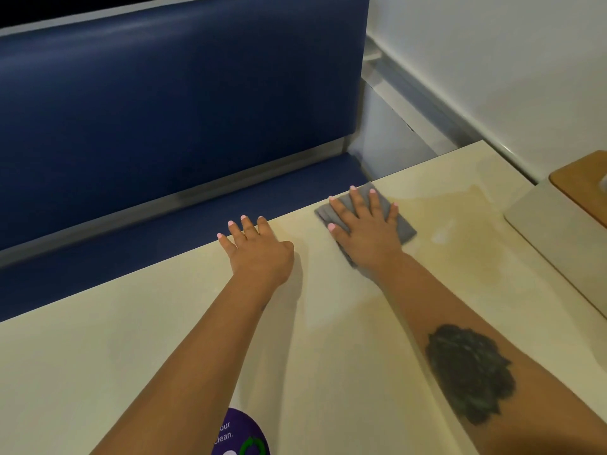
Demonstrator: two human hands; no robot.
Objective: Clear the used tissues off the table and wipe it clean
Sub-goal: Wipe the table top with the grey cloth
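Cloth (pixel 364 221) lies under flat right hand (pixel 364 224) (at table (pixel 164 323) edge)

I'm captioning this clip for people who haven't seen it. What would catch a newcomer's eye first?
First, the right hand pressing flat on a grey cloth at the far edge of the cream table, with a damp sheen just to its right. Beside it the left hand rests open on the same edge. Behind runs a dark blue bench.
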